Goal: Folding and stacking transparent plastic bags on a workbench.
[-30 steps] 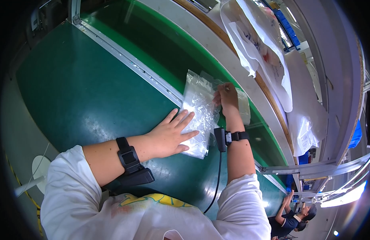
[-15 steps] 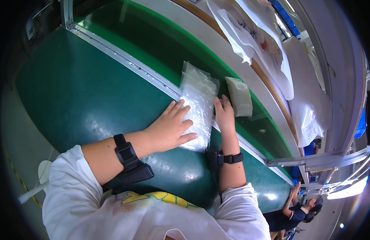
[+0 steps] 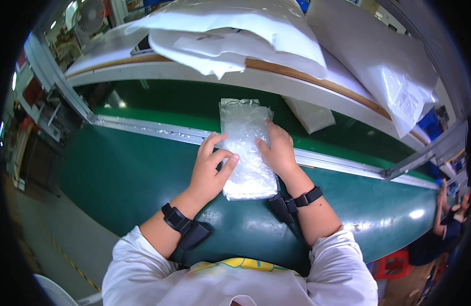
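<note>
Both my forearms wear black wrist straps. My left hand (image 3: 209,171) lies flat with fingers spread on the left edge of a clear plastic packet (image 3: 245,148), thumb over its surface; grip loose, pressing rather than clasping. My right hand (image 3: 278,150) rests on the packet's right edge, fingers laid flat, nothing clasped.

The packet is a long crinkled rectangle, lying lengthwise away from me on the green counter (image 3: 118,173), its far end crossing a metal rail (image 3: 159,133). Contents too glossy to make out.

Just past my right hand, a small whitish flat package (image 3: 311,114) lies on the far green strip. Beyond it, on a raised shelf, white bagged bundles (image 3: 230,35) and a large white bag with a paper label (image 3: 406,102); print unreadable. Far right, another person (image 3: 452,222), mostly cut off.
</note>
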A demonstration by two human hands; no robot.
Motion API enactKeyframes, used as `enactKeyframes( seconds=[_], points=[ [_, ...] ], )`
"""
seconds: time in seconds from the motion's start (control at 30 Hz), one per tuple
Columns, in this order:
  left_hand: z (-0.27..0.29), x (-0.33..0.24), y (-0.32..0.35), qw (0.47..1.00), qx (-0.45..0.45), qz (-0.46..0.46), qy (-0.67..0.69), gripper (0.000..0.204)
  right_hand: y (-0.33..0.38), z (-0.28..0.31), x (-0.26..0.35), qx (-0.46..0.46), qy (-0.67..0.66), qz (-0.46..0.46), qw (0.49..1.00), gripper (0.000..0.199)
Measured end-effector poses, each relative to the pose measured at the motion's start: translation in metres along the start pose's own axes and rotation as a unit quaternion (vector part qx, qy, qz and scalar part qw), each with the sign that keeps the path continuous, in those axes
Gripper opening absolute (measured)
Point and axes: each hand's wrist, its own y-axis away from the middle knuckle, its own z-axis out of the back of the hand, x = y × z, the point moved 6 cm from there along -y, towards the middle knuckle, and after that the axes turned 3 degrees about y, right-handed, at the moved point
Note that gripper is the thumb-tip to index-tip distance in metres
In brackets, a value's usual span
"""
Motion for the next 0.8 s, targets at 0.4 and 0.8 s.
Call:
enactKeyframes(
  seconds=[0.4,0.8],
  points=[
    [-0.028,0.049,-0.047,0.987,-0.017,0.161,0.01,0.068,-0.001,0.0,0.004,-0.019,0.014,0.016,1.0,0.058],
    [-0.047,0.035,-0.032,0.993,0.069,0.092,0.005,0.064,0.009,0.005,0.016,-0.044,0.04,0.025,0.998,0.068]
  ],
)
